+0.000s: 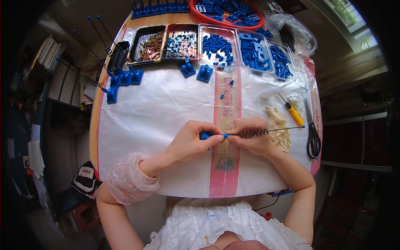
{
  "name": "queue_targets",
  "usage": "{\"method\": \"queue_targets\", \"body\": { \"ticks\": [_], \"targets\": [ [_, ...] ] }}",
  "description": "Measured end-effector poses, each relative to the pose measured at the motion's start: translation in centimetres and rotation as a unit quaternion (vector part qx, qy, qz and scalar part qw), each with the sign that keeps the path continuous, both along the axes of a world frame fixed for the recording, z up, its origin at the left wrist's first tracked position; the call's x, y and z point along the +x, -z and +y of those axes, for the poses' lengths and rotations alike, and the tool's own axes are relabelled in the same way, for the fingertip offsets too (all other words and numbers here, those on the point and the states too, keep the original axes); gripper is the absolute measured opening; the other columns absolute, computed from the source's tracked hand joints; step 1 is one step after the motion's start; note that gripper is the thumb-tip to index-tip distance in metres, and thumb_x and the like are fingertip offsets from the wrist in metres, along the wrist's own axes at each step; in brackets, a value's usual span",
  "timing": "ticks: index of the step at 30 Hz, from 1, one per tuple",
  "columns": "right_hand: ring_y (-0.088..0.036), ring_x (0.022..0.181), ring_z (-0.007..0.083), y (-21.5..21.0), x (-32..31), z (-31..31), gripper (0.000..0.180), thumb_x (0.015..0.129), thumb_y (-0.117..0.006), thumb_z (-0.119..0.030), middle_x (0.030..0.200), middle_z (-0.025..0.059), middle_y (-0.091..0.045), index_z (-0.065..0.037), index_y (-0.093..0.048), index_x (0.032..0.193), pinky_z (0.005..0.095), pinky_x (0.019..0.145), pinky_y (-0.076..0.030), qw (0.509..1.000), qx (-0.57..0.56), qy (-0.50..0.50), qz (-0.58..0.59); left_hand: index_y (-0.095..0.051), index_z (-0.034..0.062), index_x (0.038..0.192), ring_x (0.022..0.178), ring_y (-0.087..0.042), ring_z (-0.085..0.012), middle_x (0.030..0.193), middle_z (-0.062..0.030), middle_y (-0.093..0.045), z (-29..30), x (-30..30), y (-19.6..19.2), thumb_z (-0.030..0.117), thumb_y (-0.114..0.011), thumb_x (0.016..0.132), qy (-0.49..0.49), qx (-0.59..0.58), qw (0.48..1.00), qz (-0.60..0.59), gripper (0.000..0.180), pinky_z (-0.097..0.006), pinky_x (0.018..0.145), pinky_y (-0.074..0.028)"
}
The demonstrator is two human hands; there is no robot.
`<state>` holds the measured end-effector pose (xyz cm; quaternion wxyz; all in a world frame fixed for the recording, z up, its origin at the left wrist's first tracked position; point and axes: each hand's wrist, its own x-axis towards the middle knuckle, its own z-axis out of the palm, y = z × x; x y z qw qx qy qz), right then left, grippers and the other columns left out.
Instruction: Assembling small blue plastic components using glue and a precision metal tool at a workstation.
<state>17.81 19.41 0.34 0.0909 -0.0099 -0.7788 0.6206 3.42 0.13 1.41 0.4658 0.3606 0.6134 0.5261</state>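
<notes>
The left hand (189,143) is closed in a pinch on a small blue plastic base (206,135), thumb and forefinger clamped on it just left of the pink stripe (225,166) that runs down the white sheet (158,112) covering the counter (95,125). Directly on that stripe, the blue base meets the end of a black coil spring (253,133). Right of the stripe, the right hand (252,137) is closed too, its fingers gripping the near end of the spring, whose thin straight wire (285,128) runs on rightward to a blue tip (303,126).

The base looks light, hard and stiff, small enough to slip out of a loose pinch, so a hold on its flat sides suits it. The spring looks light and flexible; I judge it will bend if held far out, so a grip close to the joint is best.

Far left of the stripe, finished blue bases with spring wires (121,77) stand together. Above it sit trays of brown parts (148,43), mixed small pieces (181,43) and blue parts (216,46). Right of the stripe lie pale gloves (281,129), a yellow-handled screwdriver (293,113) and black scissors (312,133).
</notes>
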Motion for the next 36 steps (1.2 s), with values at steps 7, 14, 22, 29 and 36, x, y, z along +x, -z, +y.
{"method": "queue_targets", "body": {
  "ticks": [7,14,22,29,36],
  "targets": [
    [-0.062,0.067,0.0105,-0.16,-0.04,-0.20,0.008,0.079,-0.077,0.004,0.074,0.0059,-0.068,0.003,-0.074,0.087,0.0257,0.062,-0.047,1.000,-0.015,0.008,-0.007,-0.075,0.0028,0.100,0.060,-0.050,-0.0015,0.072,0.0053,-0.061,-0.10,-0.14,0.11,0.021,-0.071,0.094,0.009,-0.013,1.000,-0.012,0.020,-0.020,0.053,-0.040],
    [-0.060,0.066,0.0087,0.04,0.03,-0.14,0.008,0.080,-0.078,0.003,0.073,0.0046,-0.068,0.003,-0.075,0.088,0.0246,0.060,-0.045,1.000,-0.013,0.013,-0.014,-0.075,0.0034,0.102,0.065,-0.052,-0.0013,0.077,0.0048,-0.064,-0.18,-0.43,0.33,0.022,-0.070,0.095,0.023,-0.027,0.998,-0.051,0.020,-0.020,0.055,-0.043],
    [-0.060,0.067,0.0081,-0.17,0.10,-0.14,0.007,0.080,-0.077,0.002,0.073,0.0043,-0.068,0.003,-0.074,0.087,0.0244,0.060,-0.046,1.000,0.007,0.007,-0.015,-0.075,0.0030,0.101,0.060,-0.049,-0.0017,0.072,0.0053,-0.060,-0.11,-0.06,0.00,0.022,-0.070,0.095,0.010,-0.006,1.000,-0.007,0.020,-0.020,0.053,-0.039],
    [-0.060,0.068,0.0068,-0.05,0.11,-0.21,0.007,0.080,-0.077,0.002,0.074,0.0037,-0.068,0.003,-0.074,0.087,0.0234,0.060,-0.045,1.000,-0.008,0.013,-0.008,-0.075,0.0030,0.100,0.060,-0.048,-0.0016,0.072,0.0055,-0.060,-0.05,-0.17,0.07,0.022,-0.070,0.095,0.016,-0.013,1.000,-0.006,0.020,-0.020,0.053,-0.039],
    [-0.057,0.066,0.0061,0.16,0.12,-0.07,0.008,0.080,-0.078,0.002,0.073,0.0027,-0.067,0.003,-0.074,0.088,0.0236,0.058,-0.043,1.000,-0.002,0.011,-0.009,-0.073,-0.0011,0.094,0.058,-0.048,-0.0045,0.068,0.0021,-0.058,-0.02,-0.01,-0.18,0.020,-0.069,0.094,0.001,-0.019,0.999,-0.042,0.021,-0.024,0.053,-0.038]
  ]
}}
